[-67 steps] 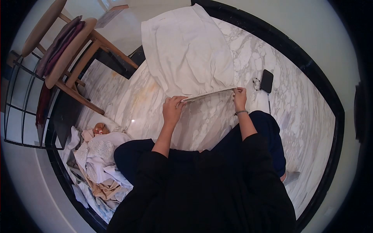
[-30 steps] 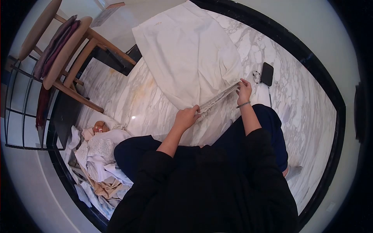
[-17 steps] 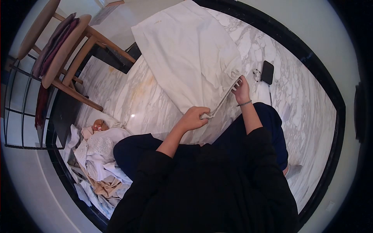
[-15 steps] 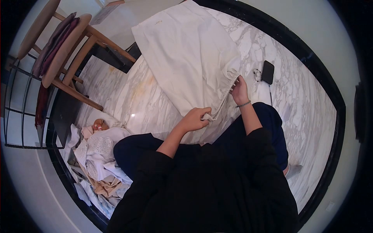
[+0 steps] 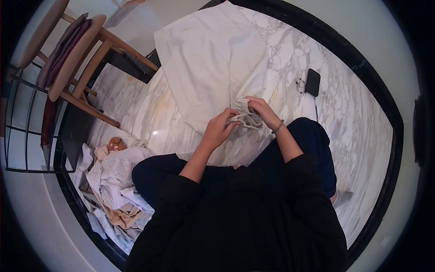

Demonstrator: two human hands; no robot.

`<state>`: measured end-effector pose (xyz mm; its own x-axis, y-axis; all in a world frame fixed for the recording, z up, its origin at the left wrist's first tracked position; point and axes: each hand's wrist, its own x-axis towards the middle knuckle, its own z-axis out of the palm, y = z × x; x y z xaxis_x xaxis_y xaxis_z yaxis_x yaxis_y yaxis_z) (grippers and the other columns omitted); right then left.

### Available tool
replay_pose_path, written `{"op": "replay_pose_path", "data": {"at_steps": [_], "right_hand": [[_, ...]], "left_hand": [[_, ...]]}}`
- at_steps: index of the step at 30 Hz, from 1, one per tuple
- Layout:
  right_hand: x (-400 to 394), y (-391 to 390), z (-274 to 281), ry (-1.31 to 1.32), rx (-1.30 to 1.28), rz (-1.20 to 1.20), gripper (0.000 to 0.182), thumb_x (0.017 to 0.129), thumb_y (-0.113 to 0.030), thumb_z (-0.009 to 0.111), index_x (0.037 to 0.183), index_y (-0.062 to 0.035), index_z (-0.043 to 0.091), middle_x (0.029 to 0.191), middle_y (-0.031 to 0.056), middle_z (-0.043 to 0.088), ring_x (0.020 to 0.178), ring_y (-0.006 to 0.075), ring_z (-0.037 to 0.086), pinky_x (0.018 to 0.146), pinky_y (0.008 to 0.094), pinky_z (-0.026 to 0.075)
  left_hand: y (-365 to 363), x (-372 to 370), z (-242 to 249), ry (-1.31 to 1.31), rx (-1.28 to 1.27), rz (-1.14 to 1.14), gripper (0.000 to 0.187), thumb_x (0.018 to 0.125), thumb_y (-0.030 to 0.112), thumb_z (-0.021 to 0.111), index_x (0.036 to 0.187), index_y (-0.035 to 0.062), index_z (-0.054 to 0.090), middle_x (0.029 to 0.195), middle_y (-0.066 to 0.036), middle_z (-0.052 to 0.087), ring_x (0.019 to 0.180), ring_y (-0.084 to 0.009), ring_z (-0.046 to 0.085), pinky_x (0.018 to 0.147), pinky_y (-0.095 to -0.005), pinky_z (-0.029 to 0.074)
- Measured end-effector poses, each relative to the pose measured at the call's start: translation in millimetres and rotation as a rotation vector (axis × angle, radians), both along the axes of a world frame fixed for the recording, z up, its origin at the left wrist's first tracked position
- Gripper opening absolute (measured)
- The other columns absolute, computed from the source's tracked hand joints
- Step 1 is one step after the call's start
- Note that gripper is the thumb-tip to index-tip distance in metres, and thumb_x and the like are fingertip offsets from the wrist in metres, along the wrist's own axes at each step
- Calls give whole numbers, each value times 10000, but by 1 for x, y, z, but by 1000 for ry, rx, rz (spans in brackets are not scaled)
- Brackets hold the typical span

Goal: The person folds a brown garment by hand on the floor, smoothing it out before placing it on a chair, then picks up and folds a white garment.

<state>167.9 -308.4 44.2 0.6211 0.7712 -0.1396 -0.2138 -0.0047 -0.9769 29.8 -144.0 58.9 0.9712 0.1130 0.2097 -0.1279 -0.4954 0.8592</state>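
Note:
A white skirt [image 5: 208, 63] with a gathered, elastic-looking waistband lies spread on the marble floor, its wide end away from me. My left hand [image 5: 220, 128] is closed on the left side of the waistband, fingers pinching the cloth. On the other side, my right hand [image 5: 263, 112] grips the bunched waistband between thumb and fingers. The waistband opening [image 5: 248, 120] sags in folds between the two hands, turned towards me. Small yellowish marks show near the skirt's far edge.
A heap of clothes [image 5: 118, 181] lies beside my left knee. A wooden chair [image 5: 86, 68] with folded cloth stands at the upper left, by a black wire rack [image 5: 27, 131]. Right of the skirt lie a black phone [image 5: 312, 82] and a beaded loop [image 5: 300, 85].
My hands have come closer together, the right one moving left and downward. The waistband, stretched out before, is now bunched between them, and the skirt's near right side has drawn inward.

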Motion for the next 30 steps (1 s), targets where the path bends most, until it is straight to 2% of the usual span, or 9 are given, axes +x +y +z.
{"op": "replay_pose_path", "data": {"at_steps": [7, 10, 13, 16, 19, 22, 25, 28, 30], "right_hand": [[-4, 4, -5, -86, -54, 215, 213, 925, -154, 527, 1023, 23, 594, 851, -25, 573, 813, 63, 510, 762, 224, 424], [-12, 9, -3, -176, 26, 235, 234, 897, -172, 603, 1040, 10, 577, 834, -23, 568, 795, 60, 505, 737, 236, 433], [-18, 8, 13, -390, -158, 292, 313, 850, -193, 686, 1066, -6, 561, 827, 31, 589, 758, 104, 525, 716, 271, 452], [-25, 7, 22, -476, -225, 303, 363, 815, -185, 709, 1095, -16, 552, 849, 124, 632, 740, 221, 606, 712, 337, 481], [-26, 4, 12, -666, -151, 272, 327, 807, -164, 688, 1071, -19, 560, 880, 199, 639, 803, 355, 639, 744, 389, 492], [-29, -12, 52, -688, -297, 347, 318, 780, -120, 666, 1063, -17, 562, 891, 210, 650, 863, 385, 640, 756, 410, 495], [-30, -34, 91, -790, -275, 346, 306, 767, -94, 647, 1051, -13, 569, 880, 221, 647, 850, 372, 648, 744, 419, 492], [-36, -55, 138, -821, -307, 308, 307, 751, -54, 636, 1050, -8, 579, 858, 209, 643, 809, 364, 649, 705, 398, 492], [-44, -68, 171, -737, -243, 232, 286, 749, -35, 633, 1030, -7, 586, 825, 196, 634, 775, 347, 647, 678, 371, 487]], "left_hand": [[6, 2, -3, -131, 52, 90, 205, 785, -7, 685, 981, 13, 630, 947, -119, 660, 886, -259, 664, 779, -328, 509], [9, 3, -6, -154, 97, 147, 275, 767, 7, 706, 1031, 23, 627, 1007, -115, 645, 926, -256, 642, 776, -337, 498], [11, 4, -9, -137, 69, 240, 370, 741, 52, 741, 1091, 44, 621, 1095, -99, 626, 999, -269, 619, 865, -347, 478], [10, 6, -2, -228, 143, 224, 451, 717, 125, 777, 1133, 68, 611, 1114, -82, 610, 997, -281, 600, 957, -371, 438], [8, 5, -3, -235, 189, 100, 470, 708, 195, 790, 1132, 86, 619, 1047, -61, 617, 942, -273, 593, 1027, -427, 386], [6, 3, 0, -216, 230, 20, 442, 671, 216, 799, 1066, 85, 653, 930, -51, 629, 914, -259, 586, 1022, -457, 375], [7, 0, -1, -276, 304, -92, 398, 624, 208, 803, 981, 81, 684, 787, -28, 614, 858, -239, 587, 999, -445, 377], [-2, -3, 7, -313, 314, -122, 270, 639, 189, 775, 890, 108, 718, 693, 9, 605, 708, -211, 581, 867, -363, 406], [-6, -5, 7, -304, 211, -149, 277, 647, 196, 775, 903, 108, 716, 659, 16, 580, 666, -200, 567, 789, -339, 417]]}}
